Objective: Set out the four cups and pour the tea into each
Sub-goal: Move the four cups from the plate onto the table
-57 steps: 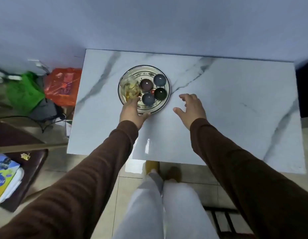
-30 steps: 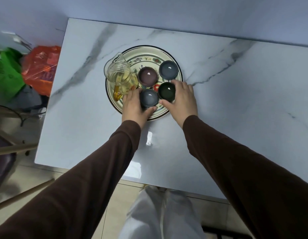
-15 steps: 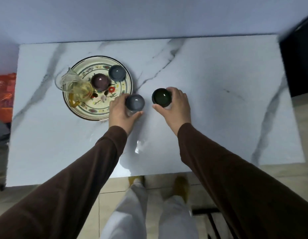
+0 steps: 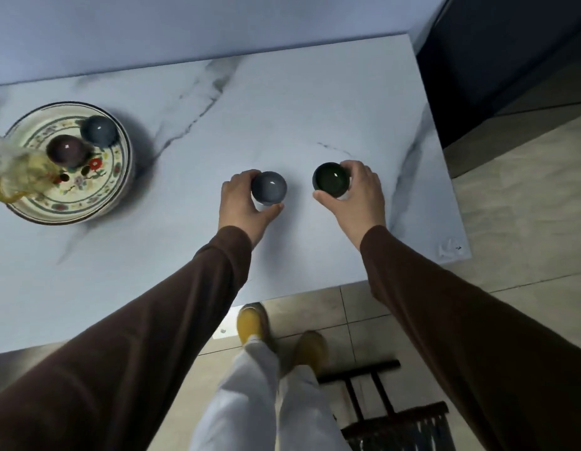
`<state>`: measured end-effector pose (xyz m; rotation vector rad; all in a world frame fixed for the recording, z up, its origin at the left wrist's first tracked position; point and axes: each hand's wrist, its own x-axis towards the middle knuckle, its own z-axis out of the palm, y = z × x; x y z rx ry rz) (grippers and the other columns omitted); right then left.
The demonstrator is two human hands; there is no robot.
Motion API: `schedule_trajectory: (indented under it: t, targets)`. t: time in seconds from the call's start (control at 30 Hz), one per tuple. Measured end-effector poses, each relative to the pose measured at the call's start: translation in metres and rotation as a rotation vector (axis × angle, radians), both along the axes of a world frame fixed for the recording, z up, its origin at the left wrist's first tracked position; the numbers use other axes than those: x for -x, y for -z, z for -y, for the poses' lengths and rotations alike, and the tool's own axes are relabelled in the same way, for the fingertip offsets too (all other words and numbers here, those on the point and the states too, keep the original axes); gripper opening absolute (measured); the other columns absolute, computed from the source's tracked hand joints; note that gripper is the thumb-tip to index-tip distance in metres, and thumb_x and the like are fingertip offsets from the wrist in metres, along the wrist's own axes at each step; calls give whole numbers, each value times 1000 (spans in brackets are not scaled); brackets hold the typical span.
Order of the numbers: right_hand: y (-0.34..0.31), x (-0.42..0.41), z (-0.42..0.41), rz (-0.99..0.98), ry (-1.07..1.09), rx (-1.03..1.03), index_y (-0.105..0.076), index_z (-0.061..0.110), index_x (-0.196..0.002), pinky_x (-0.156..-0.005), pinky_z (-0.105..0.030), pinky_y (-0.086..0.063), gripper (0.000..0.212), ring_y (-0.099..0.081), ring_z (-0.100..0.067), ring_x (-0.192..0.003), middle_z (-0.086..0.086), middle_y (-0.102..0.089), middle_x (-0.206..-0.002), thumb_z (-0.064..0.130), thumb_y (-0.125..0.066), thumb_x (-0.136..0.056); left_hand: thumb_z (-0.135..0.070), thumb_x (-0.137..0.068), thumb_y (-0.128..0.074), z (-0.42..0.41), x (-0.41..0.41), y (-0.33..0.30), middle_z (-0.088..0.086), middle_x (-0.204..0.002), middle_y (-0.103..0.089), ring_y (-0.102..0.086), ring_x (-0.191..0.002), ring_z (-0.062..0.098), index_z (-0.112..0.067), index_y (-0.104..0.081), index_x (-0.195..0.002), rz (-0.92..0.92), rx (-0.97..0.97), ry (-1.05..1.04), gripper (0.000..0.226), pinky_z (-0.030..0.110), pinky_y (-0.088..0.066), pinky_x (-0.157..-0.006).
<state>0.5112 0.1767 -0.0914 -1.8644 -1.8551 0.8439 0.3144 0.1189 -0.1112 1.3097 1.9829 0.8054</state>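
Observation:
My left hand (image 4: 242,203) grips a grey-blue cup (image 4: 269,187) near the middle of the marble table (image 4: 282,102). My right hand (image 4: 357,193) grips a dark green cup (image 4: 330,181) a little to its right. Whether the two cups rest on the table or hover just above it, I cannot tell. On the flowered plate (image 4: 97,193) at the far left stand a purple cup (image 4: 67,150) and a blue cup (image 4: 98,130). A glass pitcher of yellow tea (image 4: 15,177) stands at the plate's left rim, partly cut off by the frame edge.
The table's right edge lies close to my right hand, with a dark cabinet (image 4: 510,60) beyond it. A wall runs along the table's far side. Below the near edge are my legs, yellow shoes and a dark wooden chair (image 4: 380,402).
Both hands took one cup each off the plate and carried them to the right, well away from it. The view has swung right, so the plate now sits at the far left.

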Motion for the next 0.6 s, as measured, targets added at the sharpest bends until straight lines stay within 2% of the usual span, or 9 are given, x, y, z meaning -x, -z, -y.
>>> schedule_trajectory:
  t: [0.2, 0.4, 0.6]
  targets:
    - [17, -32, -37, -10, 60, 29, -53, 22, -118, -90, -33, -47, 62, -49, -18, -109, 4, -56, -113, 47, -79, -68, -28, -70, -76, -37, -33, 16, -2, -118, -55, -42, -114, 17, -20, -52, -123, 17, 35, 45, 58, 22, -34, -92]
    - [48, -49, -80, -13, 41, 28, -53, 22, -118, -87, -31, -46, 63, -49, -18, -110, 4, -56, -113, 46, -80, -67, -26, -69, -76, -74, -47, 41, -1, -119, -55, -43, -115, 18, -20, -52, -122, -11, 69, 37, 58, 27, -39, -94]
    - [82, -70, -112, 10, -49, 74, -53, 19, -122, -92, -37, -46, 64, -46, -21, -115, 0, -57, -120, 44, -80, -70, -27, -70, -76, -103, -66, 64, 0, -120, -54, -41, -117, 21, -21, -52, -125, -96, 119, 35, 60, 28, -37, -96]
